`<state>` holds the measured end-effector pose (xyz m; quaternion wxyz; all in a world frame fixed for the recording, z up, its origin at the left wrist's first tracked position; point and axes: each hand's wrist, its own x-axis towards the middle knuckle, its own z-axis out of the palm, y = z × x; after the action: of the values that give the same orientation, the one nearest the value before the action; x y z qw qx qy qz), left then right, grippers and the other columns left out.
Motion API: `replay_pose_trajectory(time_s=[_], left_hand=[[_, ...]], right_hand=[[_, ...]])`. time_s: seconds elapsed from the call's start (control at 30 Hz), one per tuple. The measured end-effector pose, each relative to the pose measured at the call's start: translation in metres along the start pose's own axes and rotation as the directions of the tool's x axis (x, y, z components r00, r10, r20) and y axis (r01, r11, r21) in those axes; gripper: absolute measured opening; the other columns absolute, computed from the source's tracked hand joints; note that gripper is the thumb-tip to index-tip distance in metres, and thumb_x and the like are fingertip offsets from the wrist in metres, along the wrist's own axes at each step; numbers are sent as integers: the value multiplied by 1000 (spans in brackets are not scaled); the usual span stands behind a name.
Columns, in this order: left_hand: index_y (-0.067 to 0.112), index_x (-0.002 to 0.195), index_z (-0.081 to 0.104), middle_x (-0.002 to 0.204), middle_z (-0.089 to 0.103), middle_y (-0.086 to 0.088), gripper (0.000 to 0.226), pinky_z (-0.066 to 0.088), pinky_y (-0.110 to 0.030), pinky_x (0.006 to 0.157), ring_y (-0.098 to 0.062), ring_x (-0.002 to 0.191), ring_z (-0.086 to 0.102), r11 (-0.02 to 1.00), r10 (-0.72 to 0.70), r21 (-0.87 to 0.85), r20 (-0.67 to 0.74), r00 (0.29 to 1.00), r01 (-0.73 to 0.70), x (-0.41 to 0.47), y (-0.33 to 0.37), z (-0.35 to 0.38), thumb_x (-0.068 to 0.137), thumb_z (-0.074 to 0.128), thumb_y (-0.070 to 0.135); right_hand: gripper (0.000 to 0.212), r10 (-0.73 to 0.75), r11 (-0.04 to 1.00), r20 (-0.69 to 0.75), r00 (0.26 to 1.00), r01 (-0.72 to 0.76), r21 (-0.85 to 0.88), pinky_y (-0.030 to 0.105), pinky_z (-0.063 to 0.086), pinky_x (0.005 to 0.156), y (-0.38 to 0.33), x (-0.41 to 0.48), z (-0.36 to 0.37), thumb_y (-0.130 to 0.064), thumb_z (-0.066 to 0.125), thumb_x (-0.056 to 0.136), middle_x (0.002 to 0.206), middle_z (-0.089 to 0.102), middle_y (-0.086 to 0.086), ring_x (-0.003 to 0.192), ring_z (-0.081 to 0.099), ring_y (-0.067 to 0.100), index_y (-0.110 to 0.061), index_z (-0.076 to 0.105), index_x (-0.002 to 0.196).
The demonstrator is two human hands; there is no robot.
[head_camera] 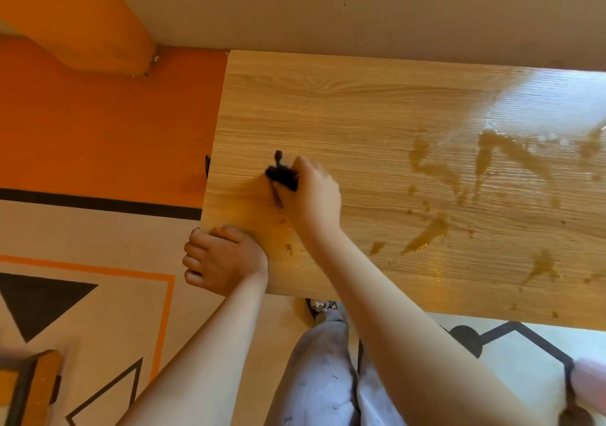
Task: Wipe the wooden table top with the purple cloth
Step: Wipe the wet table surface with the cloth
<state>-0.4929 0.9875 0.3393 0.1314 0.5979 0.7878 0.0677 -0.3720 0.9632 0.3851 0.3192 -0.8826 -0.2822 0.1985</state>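
The wooden table top [377, 123] fills the upper right, with wet brown streaks and drops across its right half. My right hand [314, 192] is closed on a small, dark, bunched purple cloth [282, 176] and presses it on the wood near the table's left end. My left hand [223, 258] rests curled at the table's near left corner, fingers over the edge, holding nothing that I can see.
Brown smears [511, 160] and a glossy wet patch [544, 104] lie right of the cloth. Orange, beige and black patterned floor [98, 150] lies left. A wooden chair part [29, 383] sits at the bottom left. My legs [321, 370] stand below the table's near edge.
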Motion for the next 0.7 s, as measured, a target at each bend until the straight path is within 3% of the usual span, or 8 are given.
replay_pose_trajectory(time_s=[0.13,0.23,0.4,0.5,0.7], left_hand=[[5,119,45,122,52,-19,41,28,-48,97,-37,112,44,1000,-3,-2,2,1000,3,0,0,0,92,28,30],[6,119,45,122,52,-19,41,28,-47,96,-36,112,44,1000,2,-14,-13,1000,-3,0,0,-1,92,28,31],[6,121,44,122,51,-18,41,28,-47,96,-36,111,44,1000,-3,12,7,1000,2,0,1,-2,95,26,33],[6,121,45,123,52,-18,43,28,-48,96,-36,111,44,1000,-1,7,4,1000,1,0,1,-3,94,25,33],[7,132,41,134,47,-17,50,24,-47,103,-35,124,39,998,58,-42,43,997,-56,2,-10,-6,97,33,42]], right_hand=[[25,-115,993,94,989,115,9,32,41,52,-13,-24,23,-32,65,84,92,60,5,76,58,30,-11,55,93],[25,-69,998,75,995,68,19,35,46,55,7,-34,7,-34,66,83,92,58,3,74,58,29,-14,54,91],[26,59,998,-75,995,-62,-30,29,31,51,69,-58,-48,-29,69,81,83,51,-2,67,51,21,-16,47,78],[27,155,986,-159,975,-162,-37,28,34,56,96,-72,-77,-30,70,81,85,51,-2,68,50,20,-12,50,78],[24,192,977,-74,979,-198,-83,30,29,59,84,-62,-71,-33,63,85,90,53,3,79,54,27,-15,48,83]])
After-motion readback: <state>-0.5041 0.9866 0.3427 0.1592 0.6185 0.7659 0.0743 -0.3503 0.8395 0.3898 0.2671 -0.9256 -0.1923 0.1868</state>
